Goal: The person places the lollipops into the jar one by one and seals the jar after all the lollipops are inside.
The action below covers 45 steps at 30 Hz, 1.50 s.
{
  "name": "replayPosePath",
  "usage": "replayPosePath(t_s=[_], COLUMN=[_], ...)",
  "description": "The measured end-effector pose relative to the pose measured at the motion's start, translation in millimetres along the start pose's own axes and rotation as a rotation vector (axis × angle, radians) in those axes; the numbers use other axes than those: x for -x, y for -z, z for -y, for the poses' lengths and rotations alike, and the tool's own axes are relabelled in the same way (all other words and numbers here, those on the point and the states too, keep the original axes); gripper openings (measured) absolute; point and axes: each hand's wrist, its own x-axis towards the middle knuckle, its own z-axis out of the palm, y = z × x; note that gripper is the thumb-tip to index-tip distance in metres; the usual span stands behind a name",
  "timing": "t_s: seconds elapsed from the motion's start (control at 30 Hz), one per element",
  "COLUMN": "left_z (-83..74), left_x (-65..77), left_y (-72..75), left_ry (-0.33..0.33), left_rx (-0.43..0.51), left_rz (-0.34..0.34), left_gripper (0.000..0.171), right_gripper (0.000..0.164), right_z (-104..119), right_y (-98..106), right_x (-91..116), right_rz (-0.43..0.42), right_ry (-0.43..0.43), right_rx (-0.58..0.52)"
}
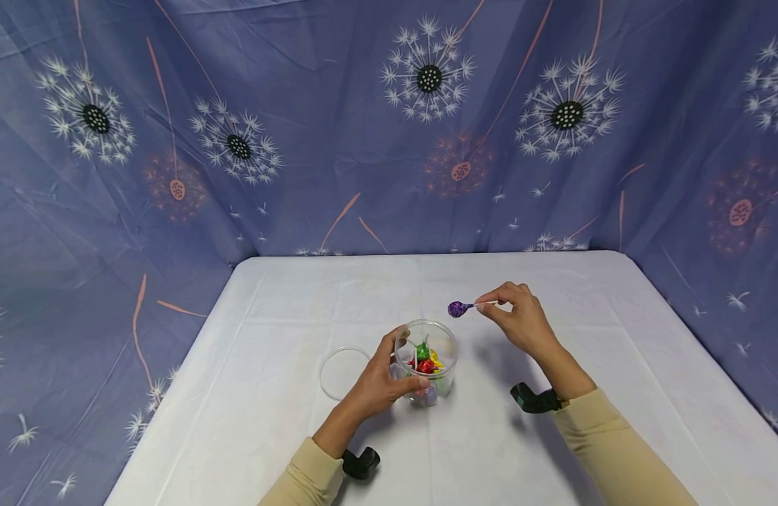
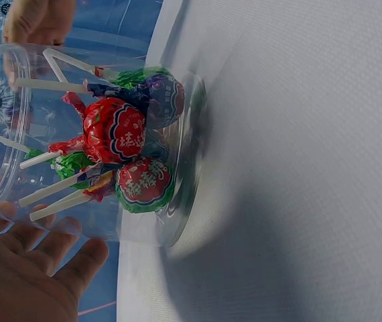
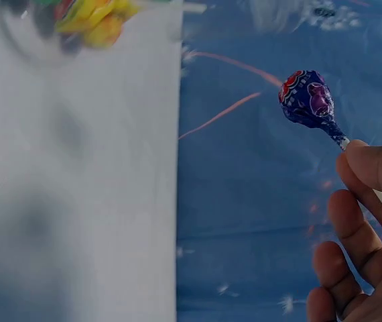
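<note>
My left hand (image 1: 381, 385) holds a clear round plastic jar (image 1: 453, 353) around its side, near the rim. The jar stands upright without a lid, and several wrapped lollipops show inside, including a red one (image 2: 114, 127) and a red-and-green one (image 2: 145, 184). Their white sticks point up toward the jar's mouth. To the right of the jar and above it, my right hand (image 1: 521, 320) pinches a purple-wrapped lollipop (image 1: 458, 309) by its stick between thumb and forefinger. Its candy head points left, out beyond the fingertips, as the right wrist view (image 3: 308, 100) also shows.
A clear round lid (image 1: 322, 374) lies on the white-covered table (image 1: 268, 422), just left of the jar and partly behind my left hand. Behind the table hangs a blue curtain (image 1: 338, 140) with dandelion prints. A black wrist camera (image 1: 533, 400) sits on each wrist.
</note>
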Motion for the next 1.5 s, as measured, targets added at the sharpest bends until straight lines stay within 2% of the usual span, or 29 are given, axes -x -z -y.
replayPosePath(t_s=[0.17,0.43,0.6,0.87,1.07,1.33,1.47,1.5], left_z=[0.4,1.6,1.9,2.7,3.3,5.2,5.3,0.9], left_x=[2.0,1.9,1.4,1.7,1.9,1.1,0.6,1.9], left_y=[-0.5,-0.8,-0.9,-0.2,-0.2,0.0,0.0,1.0], left_ry=[-0.008,-0.005,0.001,-0.023,-0.031,-0.037,-0.035,-0.031], left_rx=[0.006,0.012,0.017,0.023,0.025,0.037,0.038,0.038], left_rz=[-0.007,-0.008,-0.006,-0.004,-0.005,0.005,0.008,0.010], left_gripper=[0.089,0.092,0.092,0.092,0.091,0.089,0.090,0.090], right_gripper=[0.010,0.008,0.008,0.011,0.008,0.008,0.006,0.007], right_z=[19.5,44.9,52.7,58.3,62.2,62.1,63.4,63.7], right_y=[6.1,7.5,1.8,-9.7,-19.3,-30.9,-32.7,-32.9], right_x=[6.9,15.5,21.4,27.5,30.0,33.2,35.2,35.7], right_rz=[-0.007,0.008,0.041,0.111,0.142,0.089,0.093,0.093], right_ry=[0.037,0.155,0.197,0.217,0.276,0.414,0.450,0.457], right_rx=[-0.040,-0.085,-0.069,-0.038,0.045,0.206,0.243,0.251])
